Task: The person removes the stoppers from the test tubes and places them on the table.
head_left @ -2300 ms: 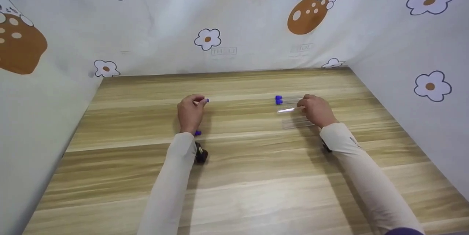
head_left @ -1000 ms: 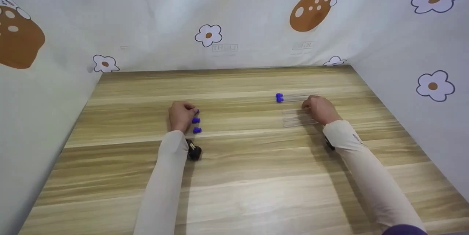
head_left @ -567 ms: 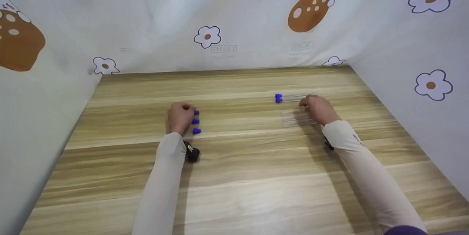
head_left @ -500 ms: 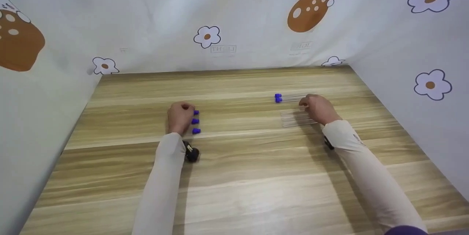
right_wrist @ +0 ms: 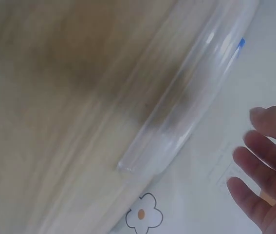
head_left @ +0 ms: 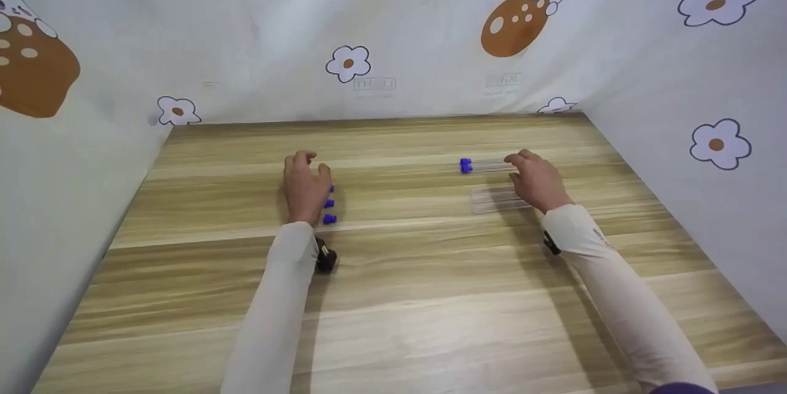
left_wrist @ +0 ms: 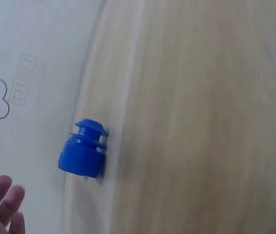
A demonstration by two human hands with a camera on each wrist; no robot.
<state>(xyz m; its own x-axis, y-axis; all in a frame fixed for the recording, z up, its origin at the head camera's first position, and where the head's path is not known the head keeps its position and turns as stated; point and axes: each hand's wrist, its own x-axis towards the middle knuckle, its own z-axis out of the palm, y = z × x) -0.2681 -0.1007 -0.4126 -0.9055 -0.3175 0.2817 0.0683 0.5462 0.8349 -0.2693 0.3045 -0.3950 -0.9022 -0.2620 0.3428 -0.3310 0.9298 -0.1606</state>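
In the head view my left hand [head_left: 305, 188] is held over the table, fingers and thumb spread and holding nothing. Three blue ribbed tube stoppers [head_left: 330, 219] lie in a column just right of it, the farthest partly hidden by the hand. One blue stopper [left_wrist: 83, 153] shows large in the left wrist view, on its side with the fingers [left_wrist: 1, 197] apart from it. My right hand [head_left: 538, 182] hovers with relaxed fingers at the right ends of several clear test tubes [head_left: 492, 201], partly covering them. Behind lie two tubes with blue stoppers [head_left: 466, 165] fitted, pointing left.
A wood-grain table [head_left: 399, 271] spans the view. White cloth walls [head_left: 424, 31] with flower and rabbit prints stand along its back and sides. A black wrist camera [head_left: 326, 257] sits at the left cuff.
The left hand has set its stopper down in line with the others, let go and spread its fingers. The right hand has laid down a clear tube and opened.
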